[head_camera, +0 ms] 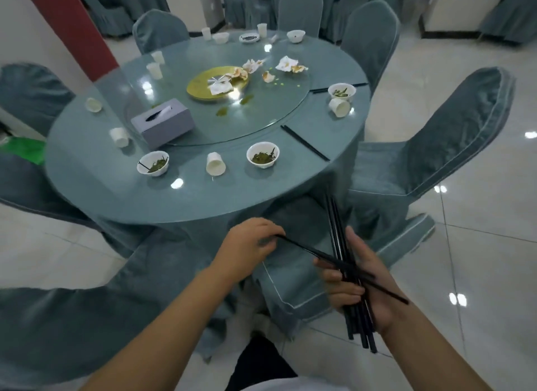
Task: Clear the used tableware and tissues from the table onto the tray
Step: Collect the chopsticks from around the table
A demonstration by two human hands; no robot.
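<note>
Left hand point(250, 245): my fingertips pinch the end of a thin black crossing stick point(316, 254). I cannot tell if it is one stick or two.
Right hand point(357, 283): my fingers curl round a chopstick bundle point(338, 239), slim, black and matt. Its ends fan out below my palm, and the crossing stick lies slantwise over it.
Where: both hands are off the table point(145, 204), before its near rim, over a chair seat.
Table: round, with teal cloth under glossy glass and a glass turntable point(261, 123) in the middle.
Bowls: smooth white ones with green leftovers at near right point(263, 155), near left point(153, 163) and right point(342, 91).
Paper cup point(215, 163): white, on its side between the two near bowls.
Tissues point(290, 64): crumpled, stained, on the turntable near a gold plate point(200, 89).
Table chopsticks point(305, 143): a black pair, flat near the right rim.
Tissue box point(162, 123): grey, rectangular.
Room: shiny pale floor tiles point(479, 245), chairs point(453, 134) in velvety teal covers with pale piping, and a red pillar point(72, 27).
Hard to make out: the far dishes are small and blurred.
</note>
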